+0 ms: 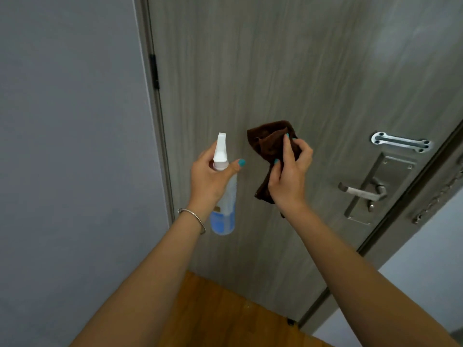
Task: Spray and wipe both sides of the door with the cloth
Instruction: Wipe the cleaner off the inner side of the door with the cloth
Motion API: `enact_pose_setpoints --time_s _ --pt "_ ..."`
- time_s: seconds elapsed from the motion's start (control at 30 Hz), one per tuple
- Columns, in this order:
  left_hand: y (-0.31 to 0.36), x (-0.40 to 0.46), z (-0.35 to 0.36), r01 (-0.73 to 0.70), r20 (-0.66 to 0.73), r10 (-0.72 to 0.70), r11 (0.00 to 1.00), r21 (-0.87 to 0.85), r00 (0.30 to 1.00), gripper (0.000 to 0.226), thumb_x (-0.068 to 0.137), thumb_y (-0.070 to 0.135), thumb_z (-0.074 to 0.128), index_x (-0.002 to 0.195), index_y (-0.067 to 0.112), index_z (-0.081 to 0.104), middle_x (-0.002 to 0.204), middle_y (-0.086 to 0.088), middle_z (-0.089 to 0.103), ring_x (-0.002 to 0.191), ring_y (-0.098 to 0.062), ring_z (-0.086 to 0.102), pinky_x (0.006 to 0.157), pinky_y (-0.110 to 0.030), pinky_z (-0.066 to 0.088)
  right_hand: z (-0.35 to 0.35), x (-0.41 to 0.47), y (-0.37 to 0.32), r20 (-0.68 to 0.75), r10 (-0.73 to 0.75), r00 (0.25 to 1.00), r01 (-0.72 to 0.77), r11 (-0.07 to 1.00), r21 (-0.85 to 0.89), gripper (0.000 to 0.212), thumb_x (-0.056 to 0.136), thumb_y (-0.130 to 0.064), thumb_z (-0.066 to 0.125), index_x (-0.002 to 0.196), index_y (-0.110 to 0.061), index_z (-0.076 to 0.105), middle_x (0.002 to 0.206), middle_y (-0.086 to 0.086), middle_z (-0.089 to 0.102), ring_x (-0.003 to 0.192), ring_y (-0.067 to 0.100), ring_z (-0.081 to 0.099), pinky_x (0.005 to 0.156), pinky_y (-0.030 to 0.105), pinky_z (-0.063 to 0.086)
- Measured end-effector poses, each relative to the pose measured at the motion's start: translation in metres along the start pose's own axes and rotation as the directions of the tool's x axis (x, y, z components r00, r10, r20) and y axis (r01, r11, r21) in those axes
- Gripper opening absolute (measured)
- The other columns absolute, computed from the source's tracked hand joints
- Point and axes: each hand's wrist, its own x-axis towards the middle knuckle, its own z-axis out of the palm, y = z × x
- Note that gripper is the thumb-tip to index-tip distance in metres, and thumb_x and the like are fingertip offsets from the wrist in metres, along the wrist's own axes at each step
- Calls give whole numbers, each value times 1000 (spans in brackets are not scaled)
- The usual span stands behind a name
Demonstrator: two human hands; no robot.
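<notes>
Two hands get ready to clean the door.

The left hand (210, 176) is wrapped around the spray bottle (224, 196); the right hand (288, 176) pinches the brown cloth (268, 141) up against the grey door (275, 71). The bunched cloth could slip and drop. The door's other side is hidden.

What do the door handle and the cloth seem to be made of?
Door handle: probably metal with a brushed silver finish, judging by its grey sheen. Cloth: soft dark brown fabric, perhaps microfibre, since it folds limply and looks matte and fuzzy.
</notes>
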Motion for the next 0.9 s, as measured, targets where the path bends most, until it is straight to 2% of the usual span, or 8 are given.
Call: enact_pose_setpoints --time_s 0.17,0.33,0.43,0.57,0.67,0.8,0.9 --pt "12 -66 -21 47 -87 -43 998 47 995 54 73 14 87 121 5 66 95 7 65 81 -1 58 70 -6 48 -22 -49 -21 78 -48 996 43 997 62 56 89 8 48 144 2 42 137 28 36 129 38 36 111 41 35" --pt "15 -119 -51 122 -127 -107 986 117 986 64 69 18 90 126 10 63 106 5 66 92 -6 60 76 -6 50 -33 -93 -52 174 -52 983 25 988 151 55 89 9 50 143 2 44 136 27 38 128 38 38 109 40 35" --pt "15 -143 -74 168 -147 -146 975 149 978 67 68 21 90 128 14 59 107 7 62 92 -6 58 75 -6 49 -37 -109 -71 219 -74 973 32 982 187 55 89 8 50 144 1 43 137 26 36 130 39 38 111 39 34" --pt "18 -172 -111 201 -165 -173 964 172 971 70 70 21 88 132 13 55 113 3 60 99 -11 57 89 -23 52 -41 -131 -103 245 -103 964 45 972 231 55 90 7 49 144 1 42 138 25 35 132 35 35 113 28 26" --pt "25 -192 -137 211 -160 -186 965 158 969 72 73 23 86 136 15 50 122 0 59 108 -15 56 87 -22 49 -44 -153 -128 256 -139 957 68 961 268 54 90 7 50 144 2 42 136 25 36 130 30 33 112 12 19" --pt "39 -224 -175 193 -185 -161 967 169 969 61 76 24 84 127 21 51 118 -1 59 107 -15 56 78 -14 45 -52 -183 -166 308 -113 945 23 960 280 55 92 7 52 145 -1 42 139 22 35 132 33 36 112 33 33" --pt "52 -254 -203 193 -279 -133 961 197 951 62 73 23 87 126 14 56 106 6 59 95 -11 56 69 -10 46 -61 -210 -196 322 -107 941 12 959 282 55 93 6 52 146 -2 41 140 21 35 132 33 36 111 36 36"
